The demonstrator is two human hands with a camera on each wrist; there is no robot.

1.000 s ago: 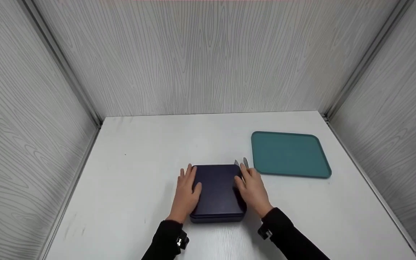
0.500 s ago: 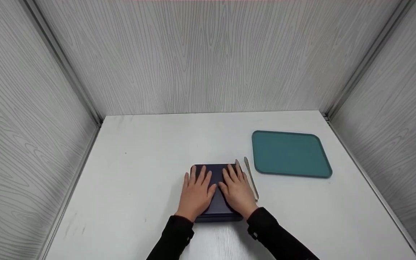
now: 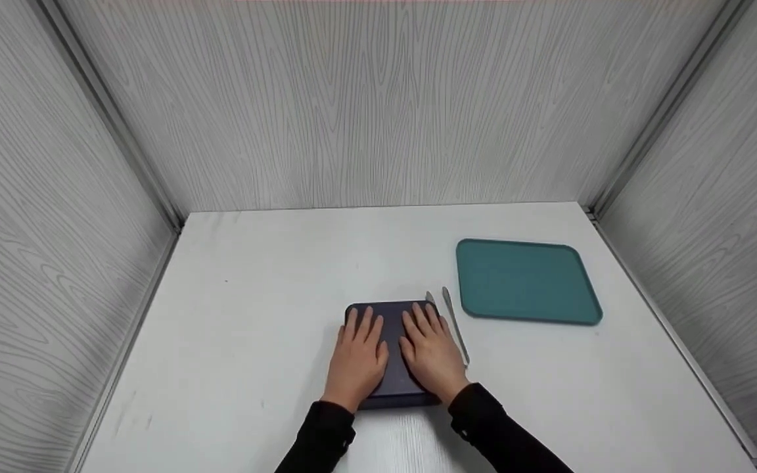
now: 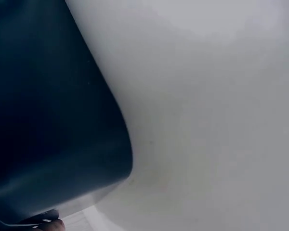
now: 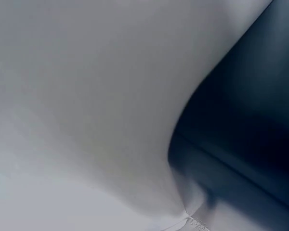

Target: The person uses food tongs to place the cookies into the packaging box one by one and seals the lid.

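A dark navy box (image 3: 393, 368), rectangular with rounded corners, lies on the white table in the head view. My left hand (image 3: 355, 361) rests on the left part of its top, fingers stretched towards the far edge. On the right part of the top lies my right hand (image 3: 434, 355), its fingers likewise straight. Just right of the box is a slim metal utensil (image 3: 455, 325); its kind is unclear. Another metal tip (image 3: 429, 297) peeks out at the far right corner, the rest hidden. Both wrist views show a box corner (image 4: 53, 106).
A teal tray (image 3: 528, 281) with a low rim lies at the back right, close to the utensil's far end. Grey wood-grain panels (image 3: 378, 105) enclose the white table (image 3: 267, 282) at the back and both sides.
Both hands have moved inward from the box's side edges to lie on its top. The right hand has come away from the utensil, which now shows along its length.
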